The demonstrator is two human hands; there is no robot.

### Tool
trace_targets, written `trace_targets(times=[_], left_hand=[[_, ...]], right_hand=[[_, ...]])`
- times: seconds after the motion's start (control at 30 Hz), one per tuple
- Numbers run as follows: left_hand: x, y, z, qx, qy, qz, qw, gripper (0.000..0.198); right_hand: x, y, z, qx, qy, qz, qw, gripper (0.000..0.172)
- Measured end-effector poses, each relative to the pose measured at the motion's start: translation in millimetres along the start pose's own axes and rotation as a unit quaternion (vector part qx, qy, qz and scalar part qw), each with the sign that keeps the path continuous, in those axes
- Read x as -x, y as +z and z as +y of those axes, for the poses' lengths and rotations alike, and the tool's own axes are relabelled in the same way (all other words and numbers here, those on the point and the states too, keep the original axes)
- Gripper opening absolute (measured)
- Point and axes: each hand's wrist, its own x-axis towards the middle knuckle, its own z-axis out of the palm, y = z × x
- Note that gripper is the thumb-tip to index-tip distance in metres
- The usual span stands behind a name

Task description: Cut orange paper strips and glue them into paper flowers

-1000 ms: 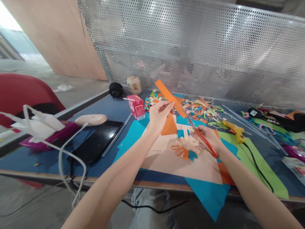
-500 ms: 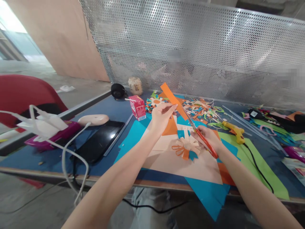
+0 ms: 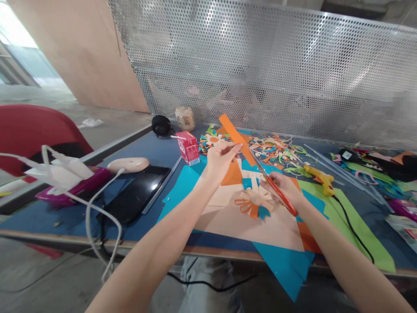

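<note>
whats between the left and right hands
The lower end of the orange paper strip and the red-handled scissors' blades show between left hand and right hand in the head view.

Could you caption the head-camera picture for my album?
Left hand grips an orange strip, right hand red-handled scissors, paper flower nearby.

L hand (image 3: 220, 160) pinches an orange paper strip (image 3: 230, 128) btwn thumb & fingers while R hand (image 3: 284, 186) grips red-handled scissors (image 3: 279, 194), blades at strip's lower end. Just below, a paper flower (image 3: 255, 199) w/ orange & peach loops rests on a peach sheet (image 3: 247, 232). Pink carton (image 3: 189, 149) stands L on blue desk (image 3: 130, 150); yellow glue gun (image 3: 321, 178) lies R, partly on a green sheet (image 3: 365, 239). Paper scraps (image 3: 272, 147) sit behind, nr perforated metal panel (image 3: 260, 48).
</note>
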Motion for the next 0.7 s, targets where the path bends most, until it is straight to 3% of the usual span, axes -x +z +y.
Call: trace_targets(times=[0.27,0.7], left_hand=[[1.6,-0.2,0.9,-0.025,0.004,-0.021,0.999,0.014],[0.5,2.4,0.3,0.032,-0.020,0.004,0.999,0.017]], right_hand=[[0.9,-0.1,-2.4,0.019,-0.004,0.004,1.000,0.045],[-3.1,2.6,4.9,0.012,-0.017,0.027,0.999,0.046]])
